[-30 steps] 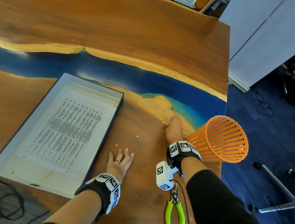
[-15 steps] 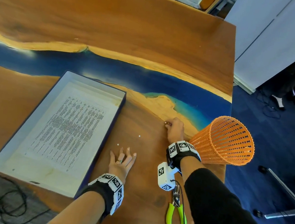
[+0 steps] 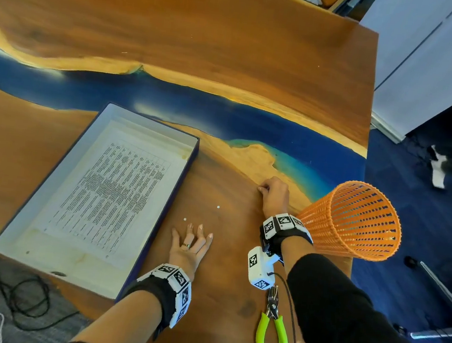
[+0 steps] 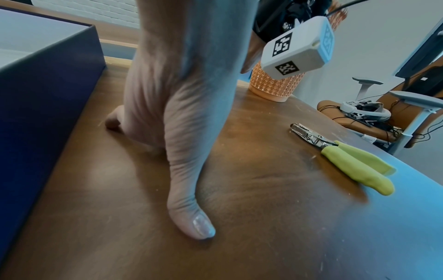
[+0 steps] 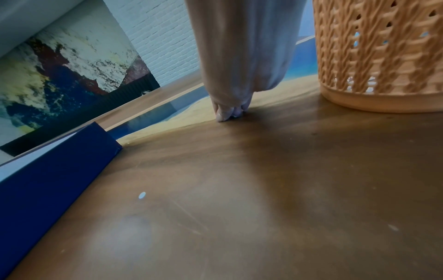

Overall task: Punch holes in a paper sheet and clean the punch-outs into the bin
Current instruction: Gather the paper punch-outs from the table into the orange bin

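Table (image 3: 235, 31): box (image 3: 33, 194) at near left, paper sheet (image 3: 114, 198) lying inside it. Left hand (image 3: 188, 247) flat on the table just right of the box; two punch-outs (image 3: 184, 219) ahead of its fingers. Right hand (image 3: 274, 195) farther back and right, fingertips on the table, beside the bin (image 3: 354, 220) at the right edge. Hole punch (image 3: 272, 326) at the near edge, right of the left wrist.

A second ago the right hand (image 3: 274, 195) lay flat with fingers stretched out on the tabletop (image 3: 226, 256) beside the orange bin (image 3: 354, 222). Now its fingertips (image 5: 224, 113) are bunched together against the wood, apparently pinching a punch-out, though the bit itself is hidden. The small white dot once ahead of it no longer shows.
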Motion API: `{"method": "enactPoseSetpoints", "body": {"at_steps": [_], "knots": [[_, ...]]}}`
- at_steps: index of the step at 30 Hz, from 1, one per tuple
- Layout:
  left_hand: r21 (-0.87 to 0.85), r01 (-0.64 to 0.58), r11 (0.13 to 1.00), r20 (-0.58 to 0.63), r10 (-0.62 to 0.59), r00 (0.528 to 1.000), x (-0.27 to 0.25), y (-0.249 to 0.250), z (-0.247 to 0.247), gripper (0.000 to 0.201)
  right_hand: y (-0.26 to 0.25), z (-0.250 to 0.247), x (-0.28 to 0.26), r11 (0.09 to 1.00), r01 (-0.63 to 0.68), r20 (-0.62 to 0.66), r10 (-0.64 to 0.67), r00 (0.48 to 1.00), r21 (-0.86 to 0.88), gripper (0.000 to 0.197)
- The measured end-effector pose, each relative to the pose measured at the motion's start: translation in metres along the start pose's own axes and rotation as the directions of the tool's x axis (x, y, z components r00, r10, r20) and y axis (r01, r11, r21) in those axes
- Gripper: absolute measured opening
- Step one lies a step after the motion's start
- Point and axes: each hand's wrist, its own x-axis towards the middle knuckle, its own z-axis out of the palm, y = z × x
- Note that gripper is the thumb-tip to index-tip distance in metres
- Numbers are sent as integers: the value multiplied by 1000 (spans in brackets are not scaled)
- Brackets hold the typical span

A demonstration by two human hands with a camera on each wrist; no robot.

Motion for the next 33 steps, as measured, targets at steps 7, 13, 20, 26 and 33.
{"method": "enactPoseSetpoints", "body": {"at_steps": [7,13,20,26,33], "knots": [[23,10,1000,39,-11,999,0,1,-3,81,-5,-1,0,996,58,38,-55,998,-66,13],[33,7,999,28,-8,1000,1,1,-2,83,-11,1,-3,996,4,42,0,999,-88,17],[33,8,999,62,-10,998,3,1,-3,88,-17,3,-8,993,-101,88,105,991,-53,29],[9,3,1000,121,-4,993,-6,-2,-15,106,-41,-17,-26,993,-50,70,58,996,-111,28],[76,-10,997,79,4,997,-14,-6,-14,116,-58,-73,-48,987,155,-15,-154,988,53,12]]}}
